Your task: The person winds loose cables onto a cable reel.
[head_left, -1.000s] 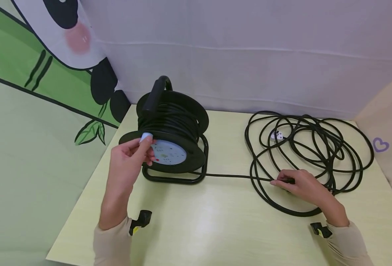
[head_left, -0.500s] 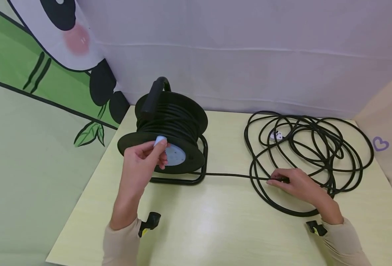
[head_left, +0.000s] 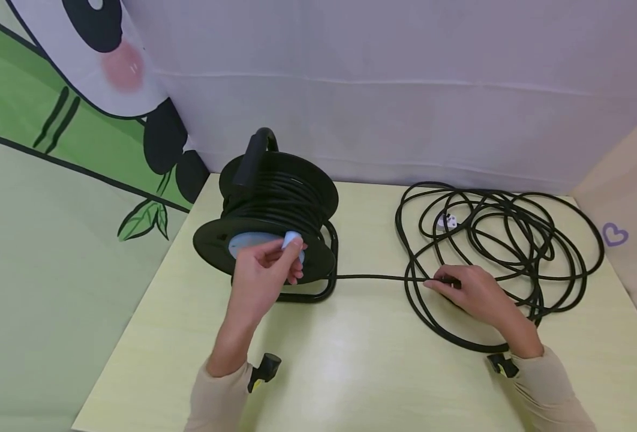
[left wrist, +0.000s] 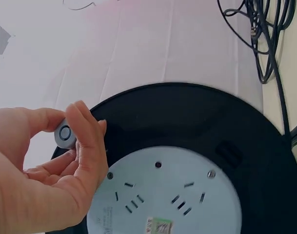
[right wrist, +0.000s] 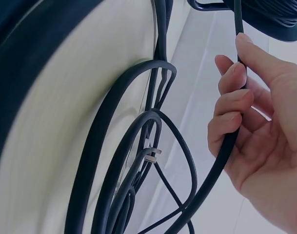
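Observation:
A black cable reel (head_left: pixel 275 198) stands on the table at left centre, wound with black cable. My left hand (head_left: pixel 264 270) pinches the light blue crank knob (head_left: pixel 291 239) on the reel's near disc, between thumb and fingers. In the left wrist view the knob (left wrist: pixel 65 134) shows end-on beside the pale socket plate (left wrist: pixel 163 195). My right hand (head_left: pixel 475 291) holds the black cable (head_left: pixel 372 276), which runs straight from the reel's lower side. In the right wrist view its fingers curl round the cable (right wrist: pixel 226 151), with the thumb lying along it.
Loose loops of black cable (head_left: pixel 577 264) spread over the table's right side, with a white plug (head_left: pixel 448 222) among them. A pale curtain (head_left: pixel 378 120) hangs behind the table. The reel's carrying handle (head_left: pixel 251 159) sticks up at the back left.
My left hand has moved right with the knob, from the left side of the reel's disc to its right side. My right hand has shifted slightly left and up with the cable.

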### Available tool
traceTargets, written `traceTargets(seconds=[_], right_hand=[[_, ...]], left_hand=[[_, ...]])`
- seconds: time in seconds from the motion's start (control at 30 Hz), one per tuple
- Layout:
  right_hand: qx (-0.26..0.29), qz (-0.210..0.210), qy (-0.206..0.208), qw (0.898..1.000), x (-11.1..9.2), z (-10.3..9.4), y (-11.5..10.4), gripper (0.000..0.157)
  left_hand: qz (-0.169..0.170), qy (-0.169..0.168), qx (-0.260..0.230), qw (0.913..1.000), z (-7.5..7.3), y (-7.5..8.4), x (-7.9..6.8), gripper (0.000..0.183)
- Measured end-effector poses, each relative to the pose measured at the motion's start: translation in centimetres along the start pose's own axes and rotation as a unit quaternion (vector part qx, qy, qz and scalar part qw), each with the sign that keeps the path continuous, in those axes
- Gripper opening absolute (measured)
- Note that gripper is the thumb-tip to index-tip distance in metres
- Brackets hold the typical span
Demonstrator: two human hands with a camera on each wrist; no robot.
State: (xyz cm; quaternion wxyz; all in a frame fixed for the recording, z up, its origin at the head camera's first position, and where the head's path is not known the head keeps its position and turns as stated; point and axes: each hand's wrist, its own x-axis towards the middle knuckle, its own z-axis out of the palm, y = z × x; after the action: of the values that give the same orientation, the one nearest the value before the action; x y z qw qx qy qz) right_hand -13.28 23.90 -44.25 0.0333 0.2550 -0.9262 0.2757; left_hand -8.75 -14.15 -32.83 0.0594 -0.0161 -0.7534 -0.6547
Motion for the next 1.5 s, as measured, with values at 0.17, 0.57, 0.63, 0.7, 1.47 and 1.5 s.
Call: traceTargets(seconds=[0.17,0.57,0.63,0.7,1.47,1.5], right_hand=[[-0.011,0.012,0.009,1.000,0.2,0.0,-0.1,0.015],[-0.047,-0.011,0.060,0.997,0.6,0.2,0.0,0.024],[-0.044,-0.004,0.061,0.997,0.7,0.3,0.0,0.025],[-0.040,0.002,0.064,0.997,0.7,0.3,-0.2,0.025],[-0.028,-0.006,0.141,0.990,0.5,-0.6,-0.2,0.030],[-0.031,-0.006,0.141,0.989,0.5,-0.8,-0.2,0.030]], left_hand=[[-0.009,-0.012,-0.007,0.9999,1.2,-0.7,-0.1,0.023],[-0.057,-0.054,-0.022,0.9967,3.6,-4.3,-0.7,0.022],[-0.065,-0.058,-0.017,0.9961,3.8,-5.1,-0.8,0.022],[-0.070,-0.061,-0.014,0.9956,3.8,-5.8,-0.9,0.022],[-0.150,-0.045,0.016,0.9876,1.4,-11.5,-1.6,0.029],[-0.154,-0.039,0.013,0.9872,1.2,-11.6,-1.6,0.029]])
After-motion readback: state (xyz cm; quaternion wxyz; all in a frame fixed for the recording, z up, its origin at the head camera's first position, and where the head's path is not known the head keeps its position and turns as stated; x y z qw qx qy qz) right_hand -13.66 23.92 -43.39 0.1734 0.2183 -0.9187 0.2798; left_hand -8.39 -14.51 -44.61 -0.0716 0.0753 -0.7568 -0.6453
